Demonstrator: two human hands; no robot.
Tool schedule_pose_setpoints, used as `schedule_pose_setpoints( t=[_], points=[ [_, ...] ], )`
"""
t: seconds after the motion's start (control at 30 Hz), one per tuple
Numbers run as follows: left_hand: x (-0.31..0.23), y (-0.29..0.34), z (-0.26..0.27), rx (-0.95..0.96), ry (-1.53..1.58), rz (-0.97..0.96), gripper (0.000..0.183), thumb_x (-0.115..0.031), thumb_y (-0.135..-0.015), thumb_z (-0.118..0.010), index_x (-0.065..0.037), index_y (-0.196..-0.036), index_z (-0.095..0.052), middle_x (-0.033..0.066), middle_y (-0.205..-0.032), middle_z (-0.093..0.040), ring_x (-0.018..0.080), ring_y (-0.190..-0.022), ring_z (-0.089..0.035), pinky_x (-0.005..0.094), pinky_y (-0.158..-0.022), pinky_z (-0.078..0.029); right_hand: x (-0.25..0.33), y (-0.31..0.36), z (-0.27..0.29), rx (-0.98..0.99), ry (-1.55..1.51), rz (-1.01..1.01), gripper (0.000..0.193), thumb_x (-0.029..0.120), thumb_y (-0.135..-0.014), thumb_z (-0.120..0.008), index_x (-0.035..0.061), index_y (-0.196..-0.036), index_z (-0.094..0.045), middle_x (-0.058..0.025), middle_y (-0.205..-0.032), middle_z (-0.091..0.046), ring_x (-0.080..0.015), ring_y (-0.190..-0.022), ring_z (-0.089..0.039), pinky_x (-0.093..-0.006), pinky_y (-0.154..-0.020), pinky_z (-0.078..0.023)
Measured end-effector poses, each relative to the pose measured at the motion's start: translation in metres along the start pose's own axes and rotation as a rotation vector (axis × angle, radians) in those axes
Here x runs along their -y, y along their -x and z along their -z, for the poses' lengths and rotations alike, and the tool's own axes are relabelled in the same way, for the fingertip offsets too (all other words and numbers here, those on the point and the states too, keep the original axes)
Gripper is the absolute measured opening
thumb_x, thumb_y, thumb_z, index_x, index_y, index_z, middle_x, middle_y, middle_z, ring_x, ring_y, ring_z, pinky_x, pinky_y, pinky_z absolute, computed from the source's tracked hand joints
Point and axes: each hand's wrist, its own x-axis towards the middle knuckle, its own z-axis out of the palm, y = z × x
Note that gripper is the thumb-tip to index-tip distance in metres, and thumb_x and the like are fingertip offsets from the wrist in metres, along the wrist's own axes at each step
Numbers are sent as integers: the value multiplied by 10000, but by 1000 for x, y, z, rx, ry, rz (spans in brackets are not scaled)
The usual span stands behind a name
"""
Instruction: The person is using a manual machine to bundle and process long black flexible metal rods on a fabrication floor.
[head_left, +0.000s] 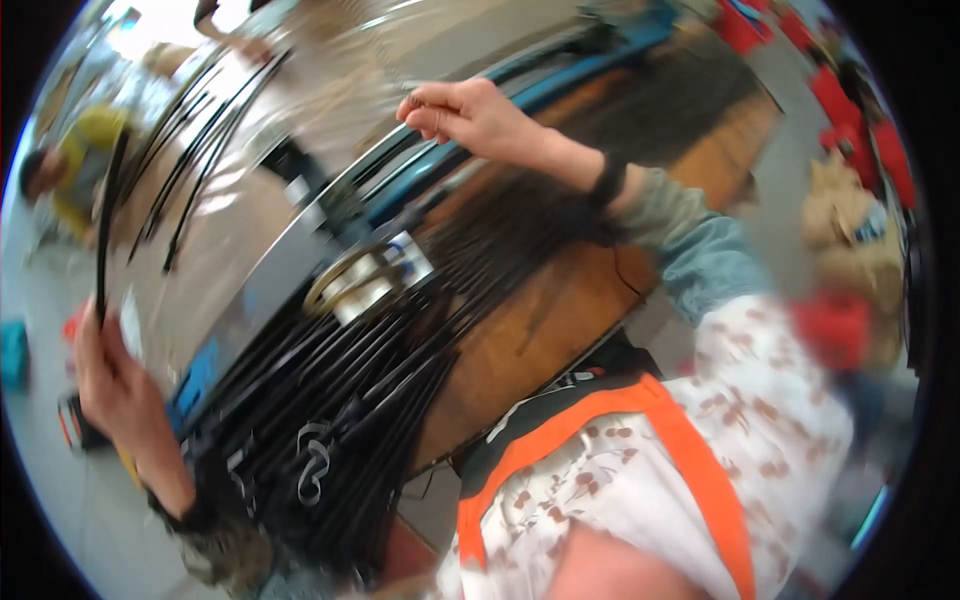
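Note:
My left hand (118,385) is closed around the lower end of a thin black rod (108,215), which points up and away at the far left. My right hand (475,118) is raised over the blue metal rail (400,190) with thumb and fingers pinched together. A small dark spot shows at its fingertips, too blurred to name. Between the hands, a round yellowish roll (350,285) sits beside a dark clamp-like fixture (345,205). Below it, many long black rods (330,390) lie in a loose bundle across the wooden bench (490,380).
More black rods (205,150) lie on the plastic-covered table (300,80) opposite. Another person's hand (250,48) is near them. A person in yellow (85,165) is at the far left. Cardboard-coloured bags (850,220) and red items (845,110) stand at right.

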Motion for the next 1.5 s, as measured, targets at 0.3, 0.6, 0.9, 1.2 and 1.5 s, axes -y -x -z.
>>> schedule_pose_setpoints(
  t=[0.3,0.6,0.9,1.2,1.5],
  points=[
    [34,76,42,91,81,213,200,-95,-986,-609,38,-1132,-644,130,-796,-599,196,-646,-510,300,-608,-439,63,-81,-98,250,-58,463,172,215,-919,-686,84,-1021,-725,-69,-824,-729,-169,-738,-673,-296,-711,-521],
    [32,86,16,91,157,280,196,-89,-982,-606,29,-1132,-647,151,-858,-650,227,-657,-547,311,-626,-458,73,-90,-137,562,563,545,129,194,-961,-590,72,-946,-633,-74,-797,-708,-281,-792,-691,-396,-760,-480],
    [33,86,-22,348,209,192,169,-103,-926,-617,-58,-1081,-664,169,-921,-665,373,-825,-647,425,-688,-513,-45,-16,96,12,992,513,140,24,-842,-654,106,-955,-667,-47,-894,-697,-251,-956,-635,-398,-986,-370],
    [-47,49,-144,241,387,-67,207,-224,-933,-628,-43,-838,-594,138,-773,-619,342,-752,-639,425,-672,-525,-81,8,158,-62,1000,402,54,73,-903,-626,32,-937,-635,-112,-866,-646,-300,-866,-594,-403,-860,-432],
    [-57,61,-151,154,487,39,180,-199,-903,-665,-52,-802,-639,127,-776,-622,344,-764,-619,428,-668,-494,-80,10,139,-177,952,340,89,81,-926,-625,15,-984,-637,-117,-908,-638,-302,-932,-586,-412,-889,-434]
  ],
)
